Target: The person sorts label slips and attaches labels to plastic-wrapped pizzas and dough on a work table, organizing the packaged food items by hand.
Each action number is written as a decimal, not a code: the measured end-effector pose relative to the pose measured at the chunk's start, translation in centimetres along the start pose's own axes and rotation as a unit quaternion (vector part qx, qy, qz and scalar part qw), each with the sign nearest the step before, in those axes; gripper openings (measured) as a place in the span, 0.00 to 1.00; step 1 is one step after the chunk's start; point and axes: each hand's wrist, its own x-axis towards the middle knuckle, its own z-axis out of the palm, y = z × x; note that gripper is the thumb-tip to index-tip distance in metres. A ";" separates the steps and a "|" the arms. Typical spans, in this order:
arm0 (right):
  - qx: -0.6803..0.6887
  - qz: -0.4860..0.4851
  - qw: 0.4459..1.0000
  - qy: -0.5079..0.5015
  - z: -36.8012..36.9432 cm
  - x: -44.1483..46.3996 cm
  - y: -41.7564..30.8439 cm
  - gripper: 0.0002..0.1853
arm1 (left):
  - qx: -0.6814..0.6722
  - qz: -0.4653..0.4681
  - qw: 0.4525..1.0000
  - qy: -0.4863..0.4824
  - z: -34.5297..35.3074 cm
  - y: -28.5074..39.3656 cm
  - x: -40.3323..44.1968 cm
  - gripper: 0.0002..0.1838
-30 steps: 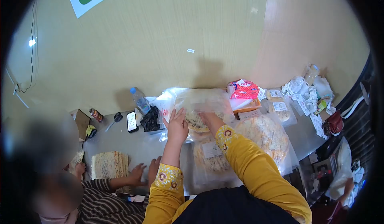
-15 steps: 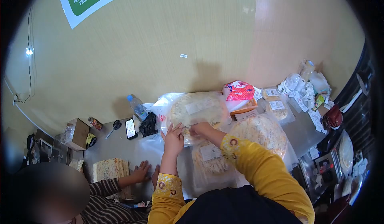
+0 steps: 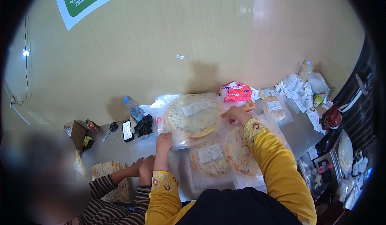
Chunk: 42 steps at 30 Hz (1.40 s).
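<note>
A large round flat food piece in a clear plastic bag with a white label [image 3: 194, 114] lies on the metal table. My left hand [image 3: 164, 141] is closed at the bag's lower left corner, pinching its edge. On the bag's right side my right hand [image 3: 236, 115] is closed, with the fingertips at the plastic edge. A smaller labelled package [image 3: 211, 156] lies below the big bag, nearer to me. Another large bagged round [image 3: 241, 150] is to its right, partly beneath my right forearm.
A co-worker's hands [image 3: 140, 168] meet at the left, beside stacked flat slabs [image 3: 107, 172]. Behind are a phone [image 3: 128, 130], scissors [image 3: 110, 130], a bottle [image 3: 134, 107] and a black bag [image 3: 144, 125]. A pink packet [image 3: 236, 92] and crumpled papers [image 3: 290, 84] stand at the back right.
My hands have moved apart from the middle of the big bag to its left and right edges. The bagged round at the right has shifted toward me. The co-worker's hands have come together.
</note>
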 end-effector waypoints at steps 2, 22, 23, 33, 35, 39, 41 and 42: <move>0.040 0.020 0.996 -0.073 0.4 0.9 0.4 0.19 | -0.053 -0.117 0.983 -0.131 -1.0 2.8 -1.4 0.19; 0.516 -0.238 0.823 0.017 -9.0 -12.3 -1.7 0.07 | -0.584 0.038 0.770 -0.254 -4.4 15.0 -4.5 0.21; 0.521 -0.287 0.804 -0.017 -10.1 -12.5 0.3 0.07 | -0.594 0.044 0.759 -0.265 -4.1 16.0 -5.5 0.21; 0.627 -0.308 0.700 0.147 -13.1 -29.9 23.3 0.05 | -0.530 0.060 0.706 -0.466 7.1 28.1 -18.8 0.23; 0.645 -0.299 0.674 0.203 -12.5 -32.9 28.4 0.06 | -0.496 0.054 0.699 -0.512 9.9 30.9 -23.0 0.24; 0.627 -0.259 0.657 0.330 -12.7 -37.1 42.0 0.06 | -0.422 0.039 0.679 -0.599 19.3 35.2 -29.6 0.21; 0.627 -0.229 0.646 0.370 -13.5 -40.1 48.8 0.07 | -0.378 0.020 0.680 -0.628 24.6 38.0 -34.6 0.20; 0.617 -0.242 0.650 0.372 -13.9 -42.4 51.6 0.07 | -0.358 0.014 0.679 -0.641 27.2 38.8 -37.3 0.20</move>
